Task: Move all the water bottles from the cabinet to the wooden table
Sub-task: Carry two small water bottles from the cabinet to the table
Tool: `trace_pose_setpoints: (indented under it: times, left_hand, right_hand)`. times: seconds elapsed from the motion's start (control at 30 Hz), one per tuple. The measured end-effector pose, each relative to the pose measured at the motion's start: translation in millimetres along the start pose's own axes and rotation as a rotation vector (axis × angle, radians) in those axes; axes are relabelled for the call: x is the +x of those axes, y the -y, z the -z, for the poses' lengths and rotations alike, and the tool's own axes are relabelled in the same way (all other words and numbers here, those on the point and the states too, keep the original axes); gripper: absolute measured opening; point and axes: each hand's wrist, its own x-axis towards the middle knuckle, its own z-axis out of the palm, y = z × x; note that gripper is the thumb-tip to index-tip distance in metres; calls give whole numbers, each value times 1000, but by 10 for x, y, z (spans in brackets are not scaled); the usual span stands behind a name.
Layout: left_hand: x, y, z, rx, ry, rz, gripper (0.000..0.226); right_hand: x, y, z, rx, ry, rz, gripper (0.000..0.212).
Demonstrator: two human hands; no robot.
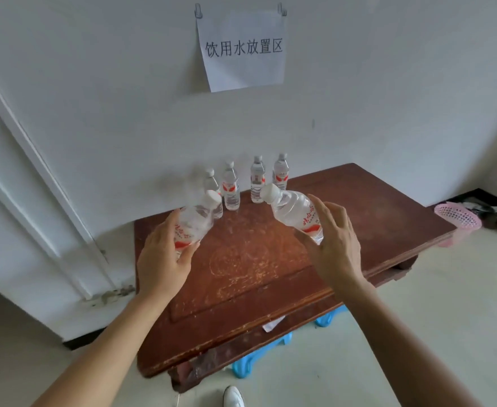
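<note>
A worn reddish wooden table [256, 259] stands against the white wall. Several clear water bottles with white caps and red labels stand upright in a row at its far edge [257, 180]. My left hand [162, 257] grips one such bottle [196, 220], tilted with its cap toward the far right, above the table's left side. My right hand [335, 242] holds a second bottle [295, 212] tilted with its cap toward the far left, above the table's middle. The cabinet is out of view.
A paper sign [243, 51] with printed characters hangs on the wall above the table. A white door [21, 186] is at the left. A pink basket [458, 218] sits on the floor at the right, and blue stools [243, 367] show under the table's near edge.
</note>
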Motion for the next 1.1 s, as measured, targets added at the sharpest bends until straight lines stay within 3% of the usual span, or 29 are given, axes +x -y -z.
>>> trace_pose_setpoints:
  times: [0.13, 0.5, 0.73, 0.87, 1.1]
  left_hand:
    - [615, 409, -549, -103, -9, 193, 75]
    - [1608, 1163, -1625, -133, 148, 375, 78]
    - [1613, 1251, -1995, -196, 46, 773, 65]
    - [1602, 1341, -2081, -219, 42, 840, 69]
    - [1500, 1423, -2232, -274, -117, 993, 69]
  right_hand:
    - [652, -176, -713, 22, 135, -60, 78]
    - [1668, -518, -2307, 122, 517, -175, 74]
    - [2065, -586, -3094, 235, 666, -269, 76]
    - [2143, -530, -3373, 302, 745, -285, 75]
    - [1995, -494, -3504, 315, 819, -245, 72]
